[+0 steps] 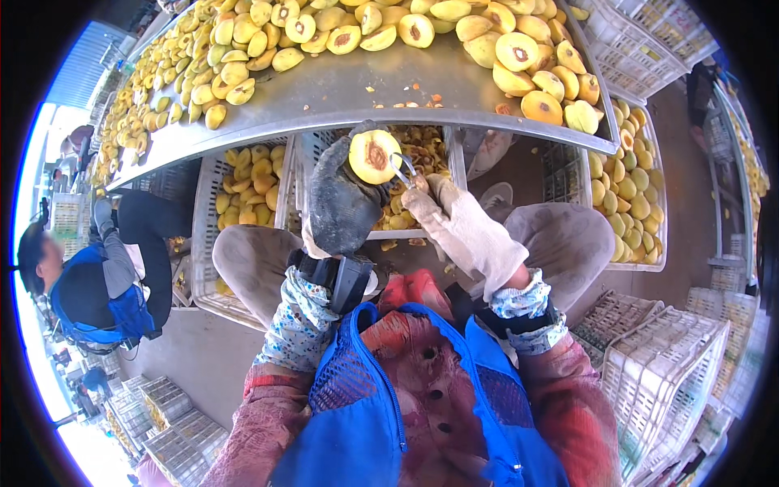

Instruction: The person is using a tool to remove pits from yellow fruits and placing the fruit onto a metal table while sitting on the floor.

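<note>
A halved yellow peach [372, 146] with a reddish pit hollow faces up in my left hand [345, 195], which wears a dark, dusty glove. My right hand [459, 225], in a pale cloth glove, grips a pitting tool [403, 170] with a curved metal loop. The loop's tip is at the right edge of the peach's cut face. Both hands are in front of the metal table's [389, 91] near edge, above a crate [459, 158] of peach pieces and scraps. Most of the tool's handle is hidden in my right glove.
Many peach halves [243, 36] are heaped on the table. Plastic crates of peaches stand at left [204, 201] and right [663, 201]. White crates [669, 359] are stacked at lower right and others [182, 432] at lower left. A co-worker [103, 292] in a blue vest sits at left.
</note>
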`<action>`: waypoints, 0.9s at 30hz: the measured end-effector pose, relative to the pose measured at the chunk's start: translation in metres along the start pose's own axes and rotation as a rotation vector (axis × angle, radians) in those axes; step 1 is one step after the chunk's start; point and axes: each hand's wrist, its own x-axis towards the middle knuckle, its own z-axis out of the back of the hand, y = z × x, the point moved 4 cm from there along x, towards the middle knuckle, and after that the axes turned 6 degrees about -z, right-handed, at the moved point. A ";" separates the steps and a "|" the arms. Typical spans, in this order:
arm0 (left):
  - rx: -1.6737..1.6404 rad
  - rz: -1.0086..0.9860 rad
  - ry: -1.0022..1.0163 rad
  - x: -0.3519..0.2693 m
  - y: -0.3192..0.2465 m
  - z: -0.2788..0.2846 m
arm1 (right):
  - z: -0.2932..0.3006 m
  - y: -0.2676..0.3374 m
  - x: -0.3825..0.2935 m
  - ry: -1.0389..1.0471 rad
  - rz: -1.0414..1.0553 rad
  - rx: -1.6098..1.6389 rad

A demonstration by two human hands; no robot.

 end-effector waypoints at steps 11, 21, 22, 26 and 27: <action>-0.077 -0.088 0.004 -0.005 0.009 -0.013 | -0.006 -0.003 0.016 -0.109 0.144 -0.215; 0.080 -0.282 0.128 0.005 0.007 -0.011 | 0.002 0.005 0.007 0.194 -0.146 -0.096; 0.078 -0.280 0.129 0.004 0.007 -0.012 | 0.002 0.007 0.007 0.217 -0.139 -0.083; 0.043 -0.310 0.041 0.001 -0.006 -0.018 | -0.008 -0.012 0.021 0.133 -0.093 -0.171; -0.033 -0.265 -0.009 0.000 -0.007 -0.020 | -0.012 -0.028 0.034 -0.043 0.151 -0.288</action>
